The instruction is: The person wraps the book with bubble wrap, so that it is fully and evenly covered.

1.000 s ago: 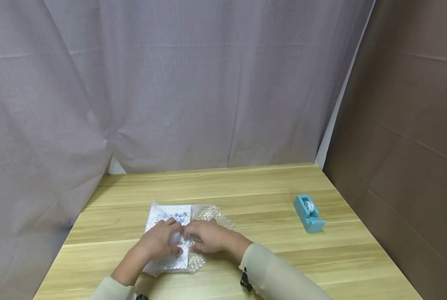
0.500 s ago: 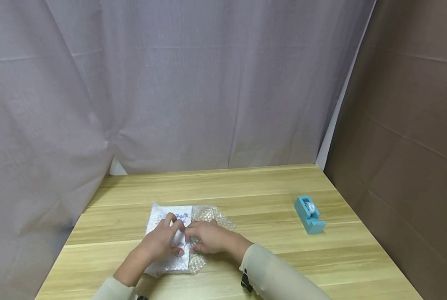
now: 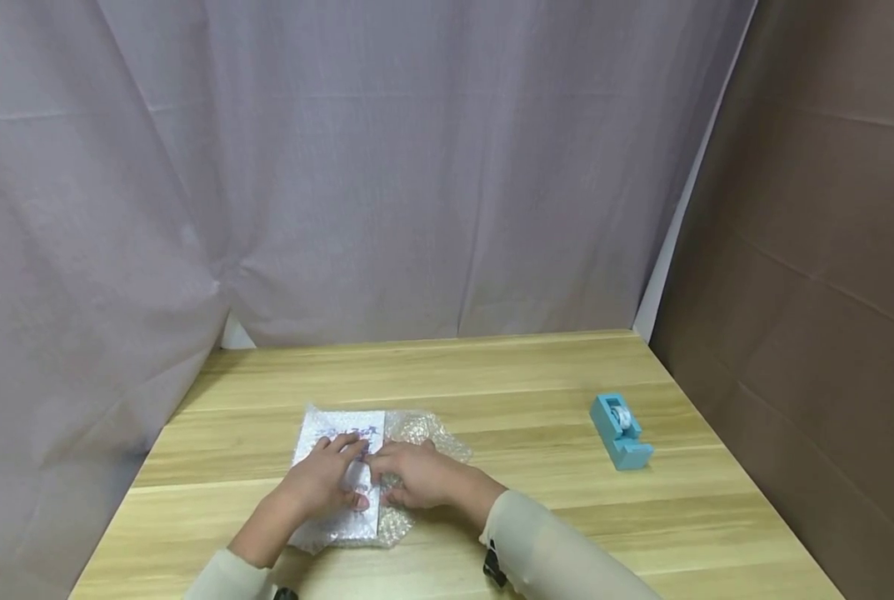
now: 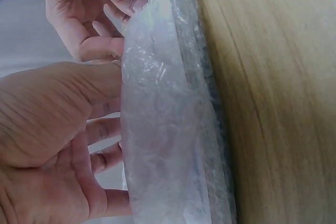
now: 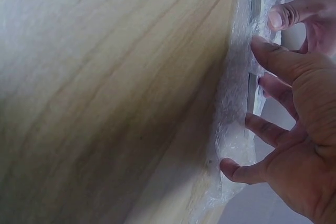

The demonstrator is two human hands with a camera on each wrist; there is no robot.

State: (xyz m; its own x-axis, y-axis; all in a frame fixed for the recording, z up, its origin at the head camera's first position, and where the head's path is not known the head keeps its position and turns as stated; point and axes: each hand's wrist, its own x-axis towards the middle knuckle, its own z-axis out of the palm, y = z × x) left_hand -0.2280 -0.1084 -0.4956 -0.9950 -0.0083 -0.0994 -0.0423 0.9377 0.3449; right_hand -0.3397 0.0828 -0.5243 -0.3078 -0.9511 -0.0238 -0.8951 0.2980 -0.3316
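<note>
Pale wood-grain counter (image 3: 491, 392), left of centre: flat white booklet (image 3: 359, 478) in clear bubble wrap (image 3: 420, 427). Left hand (image 3: 317, 482) and right hand (image 3: 417, 475) touch it, fingers loosely spread; even pressure should smooth the wrap.

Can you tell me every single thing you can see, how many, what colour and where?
table: 1, light wood, lower middle
book: 1, white with purplish writing, left part of the table
wrap: seems 1 sheet, clear, about the book and covering part of it
dispenser: 1, blue, right of the wrap
tape: 1 roll, whitish, in the dispenser
grey cloth: pieces unclear, grey, behind and left
brown cloth: 1, brown, right
white patches: 2, white, by the table's back corners
black devices: 2, black, at the wrists
sleeves: 2, pale, lower edge
left grip: 1, bare, over the book
right grip: 1, bare, touching the wrap
</note>
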